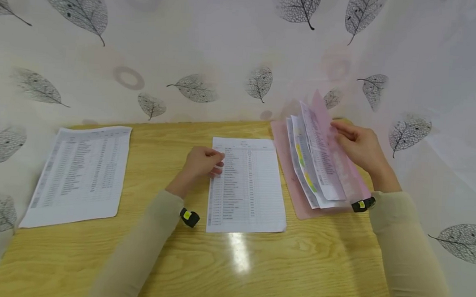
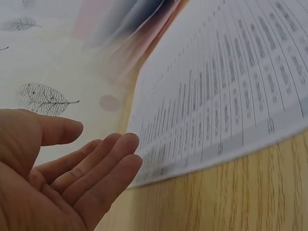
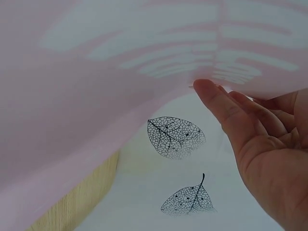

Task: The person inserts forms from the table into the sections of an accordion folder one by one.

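A printed sheet (image 1: 247, 185) lies in the middle of the wooden table (image 1: 256, 266). My left hand (image 1: 202, 161) rests at its left edge with the fingers relaxed; in the left wrist view the fingertips (image 2: 126, 147) just reach the edge of the printed sheet (image 2: 231, 91). At the right lies a pink folder (image 1: 290, 178) with several printed, highlighted pages (image 1: 314, 166) fanned up. My right hand (image 1: 357, 146) holds the raised pink cover (image 1: 324, 112) at its edge. From below, the fingertips (image 3: 207, 89) press the pink cover (image 3: 96, 86); the thumb is hidden.
A second stack of printed sheets (image 1: 81, 174) lies at the table's left. A white cloth with grey leaf prints (image 1: 194, 56) hangs behind and around the table. Bare wood lies along the near edge.
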`<action>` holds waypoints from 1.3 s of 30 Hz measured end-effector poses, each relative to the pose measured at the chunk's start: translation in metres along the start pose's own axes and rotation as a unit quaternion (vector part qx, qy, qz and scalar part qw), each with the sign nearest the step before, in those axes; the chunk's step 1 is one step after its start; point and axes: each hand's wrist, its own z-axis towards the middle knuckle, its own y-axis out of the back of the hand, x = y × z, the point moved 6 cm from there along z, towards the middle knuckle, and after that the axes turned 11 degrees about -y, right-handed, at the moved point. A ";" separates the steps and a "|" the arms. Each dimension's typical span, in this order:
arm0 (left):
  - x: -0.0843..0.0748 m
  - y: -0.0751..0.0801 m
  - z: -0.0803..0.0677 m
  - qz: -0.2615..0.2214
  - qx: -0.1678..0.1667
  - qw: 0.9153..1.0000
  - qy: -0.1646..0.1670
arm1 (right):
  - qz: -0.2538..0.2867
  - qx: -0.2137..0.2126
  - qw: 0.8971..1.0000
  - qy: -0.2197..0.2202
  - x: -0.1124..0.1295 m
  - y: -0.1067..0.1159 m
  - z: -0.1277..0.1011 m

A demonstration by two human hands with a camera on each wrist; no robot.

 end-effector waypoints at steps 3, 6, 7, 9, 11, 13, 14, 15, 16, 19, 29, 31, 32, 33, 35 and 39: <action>0.010 0.015 -0.002 0.004 -0.010 1.000 0.019 | -0.003 0.001 1.000 0.000 0.000 -0.001 0.001; 0.017 0.025 -0.003 -0.001 -0.018 0.999 0.032 | -0.005 -0.001 1.000 0.003 0.000 -0.001 0.000; 0.019 0.027 -0.003 -0.002 -0.019 0.999 0.034 | -0.004 -0.002 1.000 0.004 0.000 -0.001 0.000; 0.022 0.030 -0.004 -0.006 -0.020 0.999 0.041 | -0.003 -0.004 1.000 0.007 0.001 -0.001 -0.001; 0.025 0.033 -0.004 -0.011 -0.017 0.999 0.051 | -0.002 -0.004 1.000 0.008 0.001 -0.001 -0.002; 0.028 0.035 -0.004 -0.015 -0.011 0.998 0.062 | -0.002 -0.004 1.000 0.008 0.000 -0.001 -0.003; 0.030 0.035 -0.004 -0.016 -0.008 0.998 0.067 | -0.003 -0.005 1.000 0.008 0.000 -0.001 -0.003; 0.031 0.036 -0.005 -0.018 -0.006 0.997 0.071 | -0.004 -0.005 1.000 0.008 0.000 -0.002 -0.003; 0.033 0.037 -0.005 -0.020 -0.004 0.997 0.074 | -0.004 -0.005 1.000 0.009 0.001 -0.002 -0.003; 0.035 0.037 -0.005 -0.024 0.000 0.997 0.076 | -0.004 -0.007 1.000 0.012 0.002 -0.002 -0.002; 0.040 0.036 -0.003 -0.026 -0.012 0.996 0.082 | 0.000 -0.005 1.000 0.018 0.005 -0.005 0.000; 0.041 0.036 -0.002 -0.030 -0.013 0.996 0.082 | 0.003 -0.006 1.000 0.020 0.006 -0.005 0.000; 0.041 0.035 -0.002 -0.030 -0.013 0.996 0.082 | 0.003 -0.007 1.000 0.020 0.006 -0.005 0.000; 0.041 0.035 -0.002 -0.027 -0.013 0.996 0.082 | 0.003 -0.007 1.000 0.020 0.006 -0.005 0.000; 0.041 0.034 -0.001 -0.017 -0.012 0.997 0.080 | 0.003 -0.007 1.000 0.019 0.005 -0.005 0.000; 0.039 0.033 -0.001 0.015 -0.017 0.997 0.077 | -0.001 -0.008 1.000 0.018 0.005 -0.006 0.000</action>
